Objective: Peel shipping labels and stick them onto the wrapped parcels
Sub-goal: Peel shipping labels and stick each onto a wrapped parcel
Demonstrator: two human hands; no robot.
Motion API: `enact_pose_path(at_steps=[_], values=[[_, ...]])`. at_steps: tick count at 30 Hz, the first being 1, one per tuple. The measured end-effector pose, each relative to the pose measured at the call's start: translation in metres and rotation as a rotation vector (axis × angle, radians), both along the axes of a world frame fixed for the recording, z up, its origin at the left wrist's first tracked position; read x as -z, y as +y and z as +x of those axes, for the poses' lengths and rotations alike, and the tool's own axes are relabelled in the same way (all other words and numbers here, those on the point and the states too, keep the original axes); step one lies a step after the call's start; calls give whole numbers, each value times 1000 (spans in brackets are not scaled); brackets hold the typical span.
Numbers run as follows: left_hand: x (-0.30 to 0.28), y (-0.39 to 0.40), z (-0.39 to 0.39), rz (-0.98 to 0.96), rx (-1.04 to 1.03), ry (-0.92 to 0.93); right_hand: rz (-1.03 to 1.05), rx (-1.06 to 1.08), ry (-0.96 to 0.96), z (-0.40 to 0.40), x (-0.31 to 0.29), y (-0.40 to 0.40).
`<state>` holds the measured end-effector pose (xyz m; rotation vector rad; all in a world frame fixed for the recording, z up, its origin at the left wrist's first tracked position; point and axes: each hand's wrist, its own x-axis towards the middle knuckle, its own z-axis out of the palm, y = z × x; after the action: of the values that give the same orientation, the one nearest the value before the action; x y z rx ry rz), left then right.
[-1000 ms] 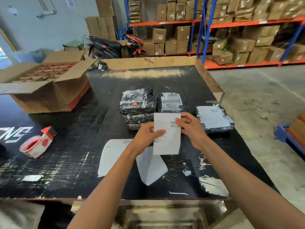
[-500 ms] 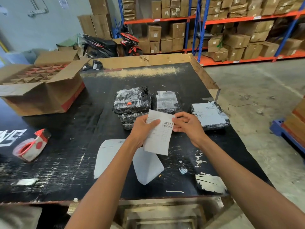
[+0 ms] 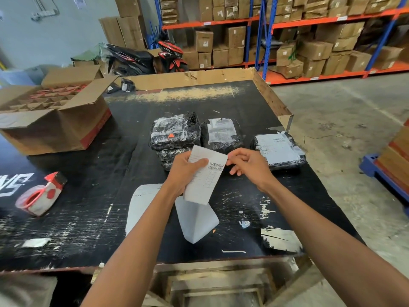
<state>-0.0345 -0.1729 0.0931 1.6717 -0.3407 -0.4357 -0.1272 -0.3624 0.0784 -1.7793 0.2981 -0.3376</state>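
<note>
Blank backing sheets (image 3: 194,220) nearest us on the black surface (image 3: 88,218), our left hand (image 3: 184,171) gripping a shipping label (image 3: 205,173) above it, our right hand (image 3: 247,165) pinching its top corner, wrapped parcels (image 3: 174,134) just beyond.

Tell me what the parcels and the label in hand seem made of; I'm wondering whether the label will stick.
The wrapped parcels look bound in glossy black plastic film: crinkled, with bright glints and clear tape strips. The label, gripped by the left hand and pinched at its corner by the right hand, looks like matte white paper, thin enough to bend, printed with barcodes. Whether its backing is peeled cannot be told.
</note>
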Motion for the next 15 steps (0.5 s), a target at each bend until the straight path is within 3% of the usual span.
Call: enact_pose_path(at_steps=[15], values=[[-6,5,-3,74,53,-54,-39,-81,37,-3,0,-5]])
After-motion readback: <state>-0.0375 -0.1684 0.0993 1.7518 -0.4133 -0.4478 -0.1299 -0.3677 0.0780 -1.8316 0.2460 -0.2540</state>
